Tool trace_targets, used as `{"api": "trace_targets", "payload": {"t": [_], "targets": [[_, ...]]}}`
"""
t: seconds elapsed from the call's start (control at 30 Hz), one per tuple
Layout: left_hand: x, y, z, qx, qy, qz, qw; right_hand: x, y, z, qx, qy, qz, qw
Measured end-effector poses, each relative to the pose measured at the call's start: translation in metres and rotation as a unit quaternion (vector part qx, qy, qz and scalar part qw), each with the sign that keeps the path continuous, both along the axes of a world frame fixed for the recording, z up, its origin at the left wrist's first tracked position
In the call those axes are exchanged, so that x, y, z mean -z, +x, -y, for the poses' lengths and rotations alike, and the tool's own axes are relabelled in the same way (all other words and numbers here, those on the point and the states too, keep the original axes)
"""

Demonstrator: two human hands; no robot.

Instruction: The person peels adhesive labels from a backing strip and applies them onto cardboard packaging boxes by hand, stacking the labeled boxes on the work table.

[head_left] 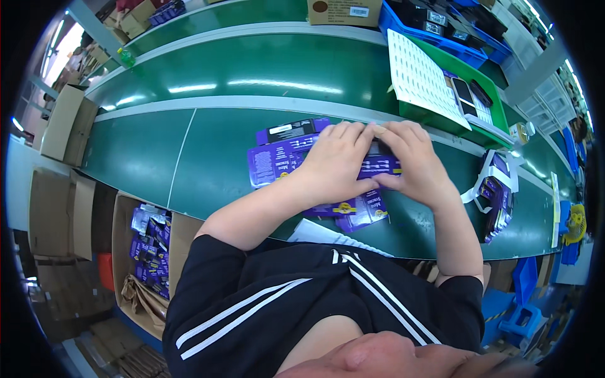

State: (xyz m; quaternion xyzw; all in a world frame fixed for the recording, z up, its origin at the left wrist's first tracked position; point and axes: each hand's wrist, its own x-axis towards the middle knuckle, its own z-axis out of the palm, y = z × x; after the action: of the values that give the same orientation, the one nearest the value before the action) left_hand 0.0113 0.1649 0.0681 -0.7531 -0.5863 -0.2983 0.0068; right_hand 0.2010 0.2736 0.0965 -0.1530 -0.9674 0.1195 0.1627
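Both my hands meet over a purple cardboard box (381,166) on the green workbench. My left hand (338,157) has its fingers bent over the box's left side, and its thumb reaches toward the other thumb. Curled round the right side is my right hand (413,156), its fingertips nearly touching those of the left. Much of the box is hidden under the fingers. Beneath and beside it lie flat purple cartons (268,165), overlapping one another. A purple box with a dark panel (291,130) lies just beyond my left hand. White paper (324,233) sticks out at the bench's near edge.
At the right, a white strap (474,191) surrounds stacked purple cartons (500,203). A green bin (435,123) behind holds a phone (463,92) and a perforated white sheet (421,79). Below left, an open cardboard box (183,249) contains purple packages. A bottle (126,58) stands far left.
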Motion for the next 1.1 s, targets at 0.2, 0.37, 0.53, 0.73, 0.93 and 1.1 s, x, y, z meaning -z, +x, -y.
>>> {"api": "trace_targets", "payload": {"t": [0.2, 0.37, 0.53, 0.73, 0.93, 1.1], "targets": [[-0.002, -0.065, 0.009, -0.152, -0.187, -0.109, 0.964, 0.008, -0.022, 0.026, 0.063, 0.126, -0.142, 0.980], [0.035, -0.115, 0.010, -0.132, -0.219, 0.000, 0.967, 0.034, -0.018, 0.016, 0.111, 0.009, -0.276, 0.955], [0.039, -0.090, 0.019, 0.084, -0.181, 0.553, 0.809, 0.071, 0.003, -0.003, 0.215, -0.084, -0.378, 0.897], [0.064, -0.082, 0.012, 0.373, -0.086, 0.864, 0.328, 0.090, 0.003, -0.009, 0.261, -0.168, -0.402, 0.862], [0.075, -0.081, 0.009, 0.375, -0.076, 0.856, 0.349, 0.096, 0.001, -0.012, 0.254, -0.180, -0.396, 0.864], [0.074, -0.081, 0.015, 0.337, -0.104, 0.838, 0.416, 0.093, 0.001, -0.011, 0.240, -0.177, -0.392, 0.870]]}}
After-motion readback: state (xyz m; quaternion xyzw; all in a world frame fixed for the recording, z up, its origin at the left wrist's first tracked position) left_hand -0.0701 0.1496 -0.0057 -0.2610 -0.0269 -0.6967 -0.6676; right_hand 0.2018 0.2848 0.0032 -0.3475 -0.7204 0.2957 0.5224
